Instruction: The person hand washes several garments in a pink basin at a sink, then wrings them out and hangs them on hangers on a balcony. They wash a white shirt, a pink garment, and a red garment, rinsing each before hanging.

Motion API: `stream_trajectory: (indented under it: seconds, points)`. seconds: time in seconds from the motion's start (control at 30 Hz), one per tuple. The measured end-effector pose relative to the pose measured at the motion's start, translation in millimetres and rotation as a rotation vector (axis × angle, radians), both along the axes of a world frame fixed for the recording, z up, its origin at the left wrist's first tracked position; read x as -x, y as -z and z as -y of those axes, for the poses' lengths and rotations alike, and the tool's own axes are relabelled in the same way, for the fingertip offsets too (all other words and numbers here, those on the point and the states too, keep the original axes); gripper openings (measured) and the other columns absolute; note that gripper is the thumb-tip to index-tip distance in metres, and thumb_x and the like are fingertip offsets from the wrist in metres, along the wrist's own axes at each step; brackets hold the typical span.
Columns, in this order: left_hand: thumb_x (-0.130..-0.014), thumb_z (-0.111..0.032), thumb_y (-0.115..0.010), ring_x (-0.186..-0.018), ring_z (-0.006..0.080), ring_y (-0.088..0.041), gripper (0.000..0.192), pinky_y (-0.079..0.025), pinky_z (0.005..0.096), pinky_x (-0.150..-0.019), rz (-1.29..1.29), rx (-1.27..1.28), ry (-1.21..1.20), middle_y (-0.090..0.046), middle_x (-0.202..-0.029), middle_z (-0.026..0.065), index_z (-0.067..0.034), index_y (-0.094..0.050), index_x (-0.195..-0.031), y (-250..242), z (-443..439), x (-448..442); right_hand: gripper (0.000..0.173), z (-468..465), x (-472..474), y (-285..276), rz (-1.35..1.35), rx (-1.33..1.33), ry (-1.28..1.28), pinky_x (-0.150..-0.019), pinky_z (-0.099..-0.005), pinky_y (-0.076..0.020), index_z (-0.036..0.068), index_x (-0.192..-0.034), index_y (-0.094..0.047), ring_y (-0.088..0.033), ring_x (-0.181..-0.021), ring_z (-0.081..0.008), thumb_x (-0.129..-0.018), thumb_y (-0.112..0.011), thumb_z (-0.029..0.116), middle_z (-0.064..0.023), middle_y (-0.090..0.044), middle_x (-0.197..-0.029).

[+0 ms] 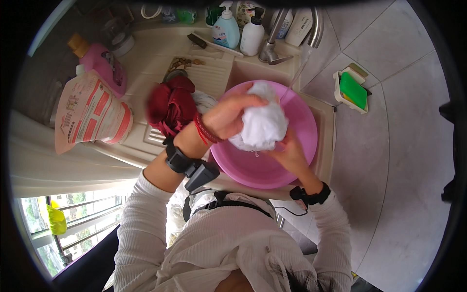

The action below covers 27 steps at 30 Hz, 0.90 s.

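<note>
Both of my hands grip a bunched wet white cloth [264,126] above a pink plastic basin [237,171]. My left hand [228,113] wraps it from the upper left, thumb across the top. At the lower right my right hand [292,151] holds it, blurred, with the fingertips hidden behind the fabric. Drops fall from the cloth's lower edge. A thin stream runs from the metal faucet [315,33] down toward the basin, which sits in the beige sink [324,146].
Dark red fabric [177,106] and a pale cloth [202,101] lie on the ribbed drainboard. Pump bottles [251,36] and a brush [197,41] line the back. A detergent pouch [95,113] and a pink bottle [105,65] stand at left. A soap holder [352,89] is on the tiled wall.
</note>
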<state>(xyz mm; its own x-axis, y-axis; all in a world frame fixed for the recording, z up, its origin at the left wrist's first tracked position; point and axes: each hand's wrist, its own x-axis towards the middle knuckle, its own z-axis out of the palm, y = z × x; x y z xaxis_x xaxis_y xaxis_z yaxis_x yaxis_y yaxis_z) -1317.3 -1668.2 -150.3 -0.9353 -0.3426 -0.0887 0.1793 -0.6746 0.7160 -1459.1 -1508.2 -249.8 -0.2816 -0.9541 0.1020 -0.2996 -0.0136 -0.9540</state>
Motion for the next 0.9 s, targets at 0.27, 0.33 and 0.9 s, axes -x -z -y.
stream_trajectory:
  seconds: [0.27, 0.33, 0.9]
  points:
    - [-0.085, -0.008, -0.050, -0.096, 0.0226, -0.060, 0.038, -0.050, 0.0326, -0.083, -0.233, 0.142, -0.011, -0.058, -0.107, 0.0151, 0.006, -0.041, -0.120, -58, 21, -8, 0.046, 1, 62, -66, -0.182, 0.262, 0.413, -0.073, -0.0253, -0.0455, 0.001, -0.117, -0.044, -0.053, -0.093, -0.0163, -0.075, -0.065, 0.003, -0.0090, -0.044, -0.107]
    - [-0.085, -0.008, -0.050, -0.095, 0.0229, -0.060, 0.036, -0.049, 0.0325, -0.083, -0.274, 0.127, -0.017, -0.058, -0.106, 0.0153, 0.007, -0.044, -0.118, -62, 24, -8, 0.045, 2, 73, -90, -0.268, 0.282, 0.410, -0.075, -0.0262, -0.0445, 0.001, -0.117, -0.046, -0.052, -0.096, -0.0187, -0.076, -0.065, 0.006, -0.0110, -0.043, -0.112]
    - [-0.084, -0.002, -0.054, -0.093, 0.0231, -0.059, 0.030, -0.050, 0.0341, -0.082, -0.170, -0.107, -0.078, -0.057, -0.104, 0.0135, 0.003, -0.046, -0.112, -8, 6, 38, 0.032, 23, 32, -13, -0.054, -0.129, 0.406, -0.056, -0.0357, -0.0453, -0.008, -0.074, -0.057, -0.059, -0.060, -0.0218, -0.081, -0.050, 0.022, -0.0126, -0.057, -0.059]
